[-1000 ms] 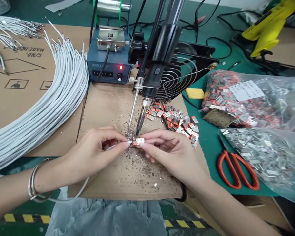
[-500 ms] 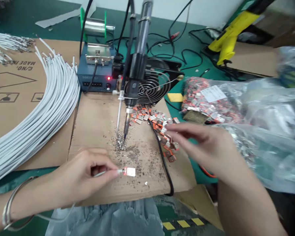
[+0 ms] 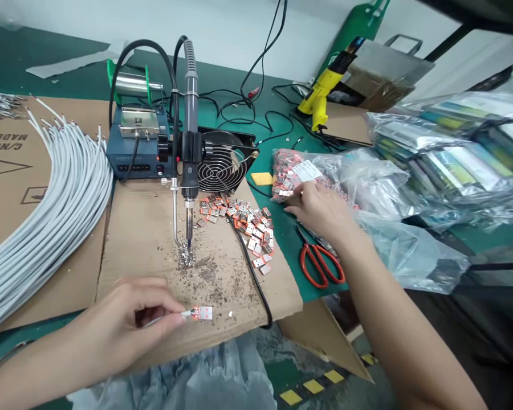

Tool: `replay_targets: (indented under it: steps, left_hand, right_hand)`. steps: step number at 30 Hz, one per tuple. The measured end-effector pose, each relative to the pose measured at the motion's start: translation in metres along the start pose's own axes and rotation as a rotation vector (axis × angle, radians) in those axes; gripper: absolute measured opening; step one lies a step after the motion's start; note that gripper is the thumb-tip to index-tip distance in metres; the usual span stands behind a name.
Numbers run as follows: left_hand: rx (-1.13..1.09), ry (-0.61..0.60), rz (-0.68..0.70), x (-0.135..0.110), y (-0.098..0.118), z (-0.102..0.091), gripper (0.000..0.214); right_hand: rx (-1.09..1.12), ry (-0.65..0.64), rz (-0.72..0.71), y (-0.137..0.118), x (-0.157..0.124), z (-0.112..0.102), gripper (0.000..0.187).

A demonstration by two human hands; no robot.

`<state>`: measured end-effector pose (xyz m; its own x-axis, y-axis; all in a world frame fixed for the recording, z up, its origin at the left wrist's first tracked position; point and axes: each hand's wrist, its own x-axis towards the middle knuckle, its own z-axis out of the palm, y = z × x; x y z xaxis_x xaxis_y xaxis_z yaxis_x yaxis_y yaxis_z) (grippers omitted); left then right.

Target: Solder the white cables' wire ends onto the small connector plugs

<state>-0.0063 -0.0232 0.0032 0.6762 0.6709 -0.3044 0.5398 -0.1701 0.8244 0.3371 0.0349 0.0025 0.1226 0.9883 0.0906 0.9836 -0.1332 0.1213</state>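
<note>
My left hand (image 3: 130,319) pinches the end of a white wire (image 3: 165,319) near the front edge of the cardboard sheet (image 3: 149,228). A small orange-and-white connector (image 3: 202,312) sits on the wire's tip. My right hand (image 3: 320,210) reaches right to a clear bag of orange connectors (image 3: 299,171), fingers curled at its edge; what they grip is hidden. The fixed soldering iron (image 3: 190,171) stands upright over a patch of solder crumbs (image 3: 188,259), well behind my left hand.
Loose connectors (image 3: 243,219) lie in a pile right of the iron. Red-handled scissors (image 3: 320,265) rest on the green mat. A bundle of white wires (image 3: 55,199) curves along the left. The blue solder station (image 3: 137,148), a fan (image 3: 220,165) and more plastic bags (image 3: 444,154) stand behind.
My right hand let go of the connector and moved right to the bag. My left hand pulled the wire with the connector back from the iron tip toward me. The view swung right.
</note>
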Motion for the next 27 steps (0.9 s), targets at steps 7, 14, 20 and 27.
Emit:
replay_targets:
  steps: [7,14,20,27]
  left_hand:
    - [-0.010,-0.032,-0.003,-0.004,0.005,-0.007,0.029]
    - [0.000,-0.024,0.014,-0.019,0.014,-0.003,0.027]
    - [0.045,0.006,0.014,-0.031,0.011,-0.002,0.025]
    - [0.060,0.099,0.012,-0.037,-0.002,-0.001,0.027]
  right_hand:
    - [0.190,0.187,0.083,0.003,0.000,0.004,0.009]
    - [0.739,0.039,-0.214,-0.075,-0.033,-0.024,0.019]
    - [1.382,-0.433,-0.256,-0.133,-0.035,-0.011,0.015]
    - [1.487,-0.622,-0.164,-0.127,-0.044,-0.008,0.012]
